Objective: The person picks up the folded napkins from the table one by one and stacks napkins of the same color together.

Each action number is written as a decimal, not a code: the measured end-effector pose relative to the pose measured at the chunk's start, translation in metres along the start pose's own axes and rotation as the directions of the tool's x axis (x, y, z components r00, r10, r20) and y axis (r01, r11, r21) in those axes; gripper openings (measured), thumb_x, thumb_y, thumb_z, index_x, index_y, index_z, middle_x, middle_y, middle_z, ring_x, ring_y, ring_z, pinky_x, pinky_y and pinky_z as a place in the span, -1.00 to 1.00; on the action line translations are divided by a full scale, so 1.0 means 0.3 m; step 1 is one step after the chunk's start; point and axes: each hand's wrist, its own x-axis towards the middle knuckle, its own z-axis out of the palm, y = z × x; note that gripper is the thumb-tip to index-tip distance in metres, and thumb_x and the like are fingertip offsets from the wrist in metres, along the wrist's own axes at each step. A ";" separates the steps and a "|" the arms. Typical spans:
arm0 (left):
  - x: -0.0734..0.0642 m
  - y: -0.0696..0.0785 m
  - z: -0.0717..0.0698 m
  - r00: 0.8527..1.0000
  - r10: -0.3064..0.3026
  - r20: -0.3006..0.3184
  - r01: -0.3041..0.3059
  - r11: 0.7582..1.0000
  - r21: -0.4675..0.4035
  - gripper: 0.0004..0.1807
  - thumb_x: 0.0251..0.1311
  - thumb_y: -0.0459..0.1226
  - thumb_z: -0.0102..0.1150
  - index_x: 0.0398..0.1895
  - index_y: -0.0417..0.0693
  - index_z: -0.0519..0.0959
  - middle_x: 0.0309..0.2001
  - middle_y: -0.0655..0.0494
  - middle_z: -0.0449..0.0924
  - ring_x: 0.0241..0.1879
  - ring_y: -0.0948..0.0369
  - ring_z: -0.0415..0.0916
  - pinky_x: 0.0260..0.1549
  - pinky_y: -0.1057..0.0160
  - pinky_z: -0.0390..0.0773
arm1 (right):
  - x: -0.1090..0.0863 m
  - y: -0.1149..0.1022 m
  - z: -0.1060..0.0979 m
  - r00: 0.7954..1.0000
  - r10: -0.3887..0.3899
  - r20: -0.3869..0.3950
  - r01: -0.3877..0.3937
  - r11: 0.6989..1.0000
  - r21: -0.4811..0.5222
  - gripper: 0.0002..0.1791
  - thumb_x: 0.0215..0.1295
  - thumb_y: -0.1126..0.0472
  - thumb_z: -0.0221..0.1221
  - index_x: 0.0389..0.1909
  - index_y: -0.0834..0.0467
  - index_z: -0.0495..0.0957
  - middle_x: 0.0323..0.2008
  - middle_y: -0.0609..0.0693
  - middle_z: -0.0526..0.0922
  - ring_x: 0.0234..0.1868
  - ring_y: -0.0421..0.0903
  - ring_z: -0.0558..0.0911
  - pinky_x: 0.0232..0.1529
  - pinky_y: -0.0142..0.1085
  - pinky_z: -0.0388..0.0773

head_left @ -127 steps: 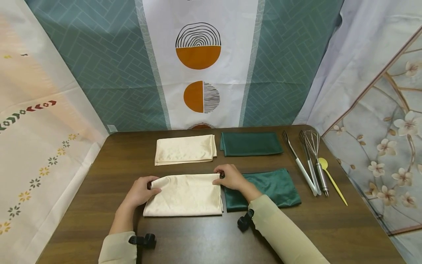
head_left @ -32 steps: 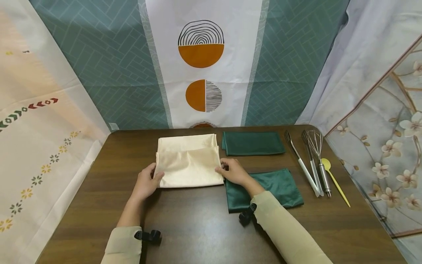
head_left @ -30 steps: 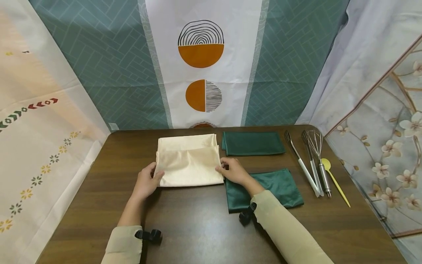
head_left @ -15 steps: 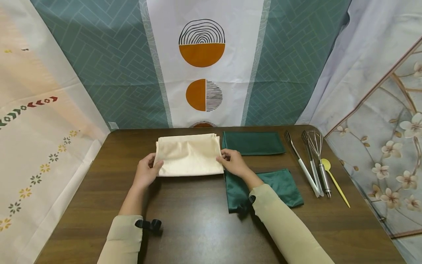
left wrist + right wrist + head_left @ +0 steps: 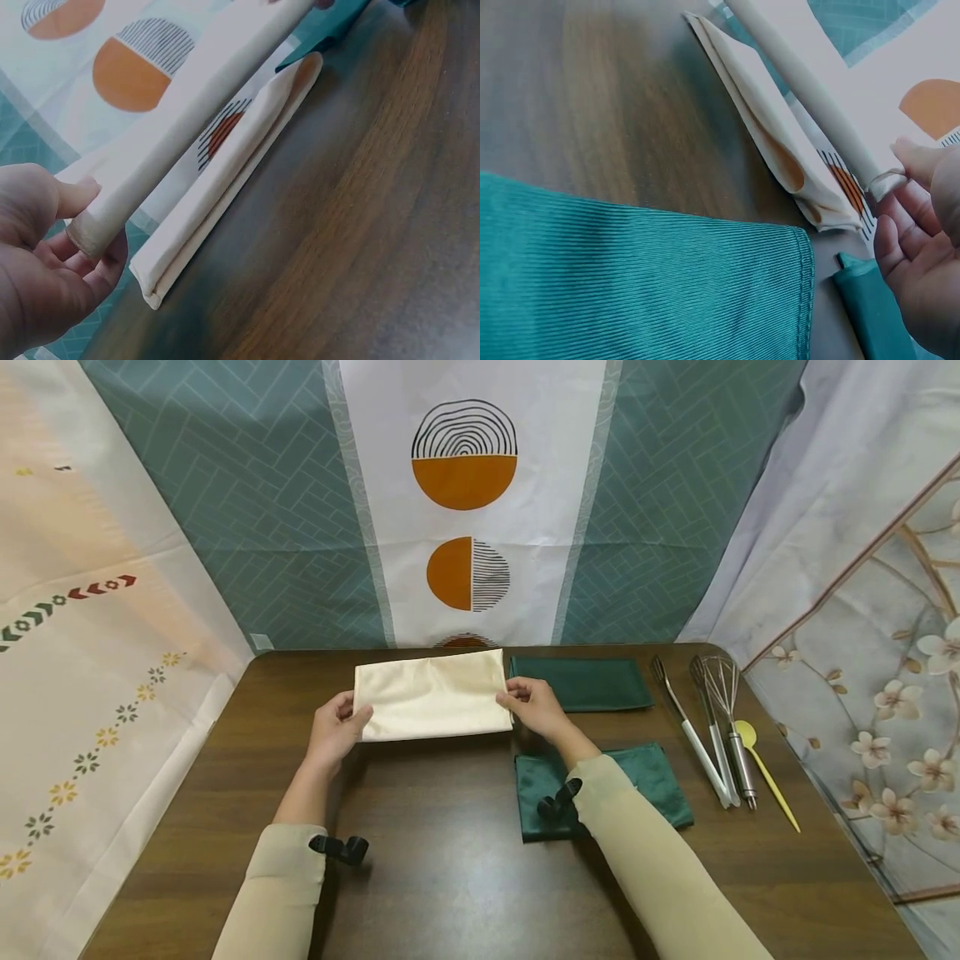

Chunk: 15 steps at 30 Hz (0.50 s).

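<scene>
A folded cream cloth (image 5: 435, 697) hangs between my two hands, raised over the back of the table. My left hand (image 5: 335, 727) pinches its left end, thumb on the near face and fingers behind, as the left wrist view shows. At the right end my right hand (image 5: 536, 706) pinches it the same way. Below it, in the left wrist view, a second folded cream cloth (image 5: 217, 199) lies on the table, with a gap between the two. The head view has that lower cloth hidden behind the held one.
A folded dark green cloth (image 5: 596, 685) lies at the back, right of the held cloth. Nearer, a shinier green cloth (image 5: 652, 785) sits partly under my right forearm. Along the right side are two white-handled utensils (image 5: 701, 752), a whisk (image 5: 738, 760) and a yellow spoon (image 5: 768, 777).
Both hands have carried the cream cloth from the front of the table toward the back, above the other cream cloth, now covered from the head view. The green cloths and utensils stay put.
</scene>
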 end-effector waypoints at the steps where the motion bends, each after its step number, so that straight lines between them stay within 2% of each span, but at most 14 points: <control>1: 0.005 -0.001 0.002 1.000 -0.004 0.000 0.004 1.000 0.002 -0.53 0.45 -0.27 0.17 0.30 -0.34 0.42 0.04 -0.24 0.59 -0.28 0.40 0.59 -0.34 0.41 0.61 | 0.004 0.001 0.000 1.000 0.006 -0.006 -0.006 1.000 0.001 -0.68 0.44 0.16 0.25 0.03 0.33 0.63 -0.15 0.16 0.70 -0.14 0.00 0.62 -0.10 -0.18 0.58; 7: 0.037 -0.013 0.010 0.999 -0.040 -0.005 0.040 0.999 0.008 -0.51 0.45 -0.25 0.16 0.33 -0.32 0.42 0.09 -0.28 0.56 -0.26 0.37 0.56 -0.32 0.42 0.58 | 0.027 -0.001 0.018 0.999 0.024 -0.041 -0.025 0.999 -0.023 -0.70 0.43 0.17 0.26 0.00 0.32 0.64 -0.20 0.14 0.70 -0.20 -0.03 0.62 -0.17 -0.23 0.57; 15: 0.089 -0.031 0.015 1.000 -0.012 -0.005 0.013 0.998 0.069 -0.55 0.46 -0.28 0.13 0.32 -0.32 0.43 0.00 -0.23 0.58 -0.29 0.33 0.53 -0.36 0.42 0.54 | 0.071 -0.006 0.036 0.998 0.030 -0.051 -0.033 0.997 -0.065 -0.67 0.46 0.15 0.23 0.04 0.32 0.63 -0.17 0.15 0.70 -0.17 0.02 0.64 -0.13 -0.18 0.61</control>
